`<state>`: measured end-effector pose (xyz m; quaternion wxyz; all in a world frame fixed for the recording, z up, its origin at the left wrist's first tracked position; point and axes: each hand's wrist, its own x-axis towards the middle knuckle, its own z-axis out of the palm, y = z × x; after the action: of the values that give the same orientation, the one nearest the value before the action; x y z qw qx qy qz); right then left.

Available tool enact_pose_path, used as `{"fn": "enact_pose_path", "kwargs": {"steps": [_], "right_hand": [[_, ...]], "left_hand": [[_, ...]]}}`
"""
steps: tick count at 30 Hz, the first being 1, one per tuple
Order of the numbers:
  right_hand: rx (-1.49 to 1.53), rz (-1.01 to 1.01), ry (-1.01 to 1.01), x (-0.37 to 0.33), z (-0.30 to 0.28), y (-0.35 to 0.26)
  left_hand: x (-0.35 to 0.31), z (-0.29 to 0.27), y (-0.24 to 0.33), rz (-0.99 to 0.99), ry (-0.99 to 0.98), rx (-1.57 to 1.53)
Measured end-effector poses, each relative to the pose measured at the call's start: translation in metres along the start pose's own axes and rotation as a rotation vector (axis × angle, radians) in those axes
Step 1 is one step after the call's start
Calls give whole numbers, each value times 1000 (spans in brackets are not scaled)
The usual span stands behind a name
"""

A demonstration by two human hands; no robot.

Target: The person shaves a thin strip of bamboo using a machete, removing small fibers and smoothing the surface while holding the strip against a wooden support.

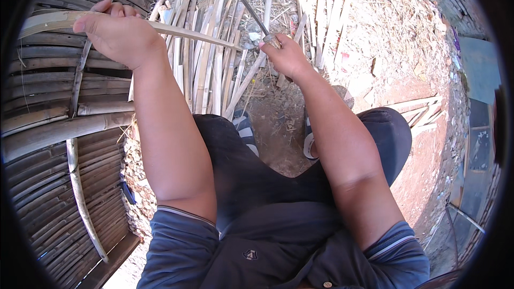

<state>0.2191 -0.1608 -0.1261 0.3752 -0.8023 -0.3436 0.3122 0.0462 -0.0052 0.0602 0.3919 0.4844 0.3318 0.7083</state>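
Note:
My left hand (120, 35) is closed around a long pale bamboo strip (195, 35), raised at the upper left. One end of the strip runs out to the left edge of the view; the other tapers to a tip near my right hand. Fingers wrapped, my right hand (285, 56) grips the handle of a knife with a long, dark, narrow blade (247, 5). The blade points up and away to the left, apart from the strip's tip. Most of the handle is hidden inside my fist.
Several split bamboo strips (206, 69) lie on the ground ahead, with more strips (326, 13) farther right among shavings. A slatted bamboo wall (40, 144) stands close on my left. My sandalled feet (246, 134) are below my hands. Short sticks (423, 112) lie at the right.

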Motion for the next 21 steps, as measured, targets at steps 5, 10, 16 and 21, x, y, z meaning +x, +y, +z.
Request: {"fn": "enact_pose_path", "kwargs": {"steps": [5,10,16,21], "right_hand": [[61,-29,124,-20,35,-17],[8,-40,148,-41,88,32],[-71,243,215,-45,106,87],[171,-8,234,-38,78,21]], "left_hand": [[9,-9,-3,-3,115,26],[20,-12,-21,128,117,173],[11,-10,-12,50,188,128],[11,-20,-18,13,195,157]]}}
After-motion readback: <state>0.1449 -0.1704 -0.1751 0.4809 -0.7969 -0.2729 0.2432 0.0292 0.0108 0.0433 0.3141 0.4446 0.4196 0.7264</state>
